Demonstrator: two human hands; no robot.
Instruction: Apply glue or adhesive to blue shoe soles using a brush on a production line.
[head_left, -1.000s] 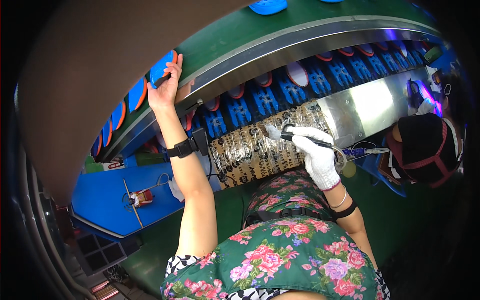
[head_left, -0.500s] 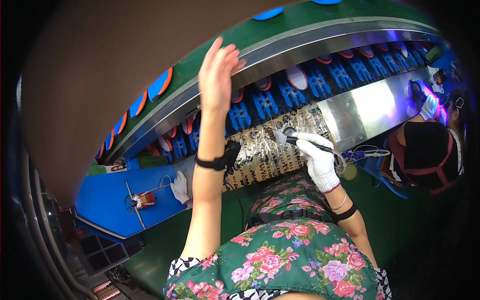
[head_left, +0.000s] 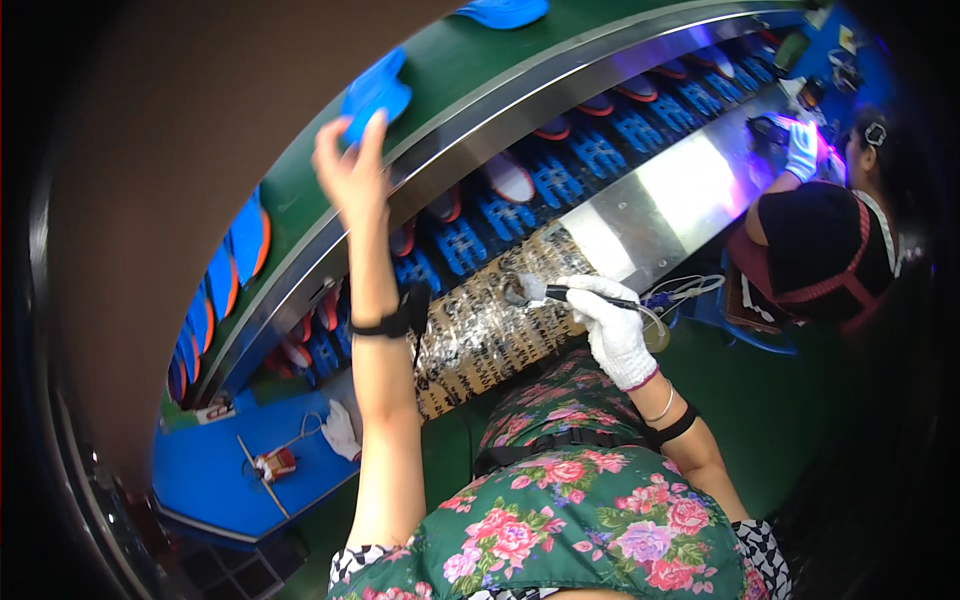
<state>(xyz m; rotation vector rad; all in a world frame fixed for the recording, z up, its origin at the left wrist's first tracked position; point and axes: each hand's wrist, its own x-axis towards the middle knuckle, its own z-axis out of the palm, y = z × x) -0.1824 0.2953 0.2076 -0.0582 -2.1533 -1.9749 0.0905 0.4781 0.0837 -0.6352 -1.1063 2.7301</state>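
My bare left hand (head_left: 352, 178) reaches over the metal rail with its fingers spread. Its fingertips are at the near end of a blue shoe sole (head_left: 382, 88) on the green belt (head_left: 440, 75); whether they press on it I cannot tell. In a white glove, my right hand (head_left: 612, 330) grips a brush (head_left: 532, 290) with a black handle, its pale head pointing left. The brush hangs over a bench covered in brown printed paper and clear film (head_left: 480, 345). A thin pale tube trails behind the handle.
Orange-rimmed blue soles (head_left: 250, 240) line the belt at left. Below the rail, red-rimmed soles (head_left: 511, 180) sit among blue racks (head_left: 460, 247). A white glove (head_left: 341, 430) and a red-and-white container (head_left: 275, 463) lie on the blue table (head_left: 210, 480). At right, a co-worker (head_left: 815, 235) works under purple light.
My left hand has moved from over the rail to the blue sole on the belt. The view has shifted right; my right hand still holds the brush over the covered bench.
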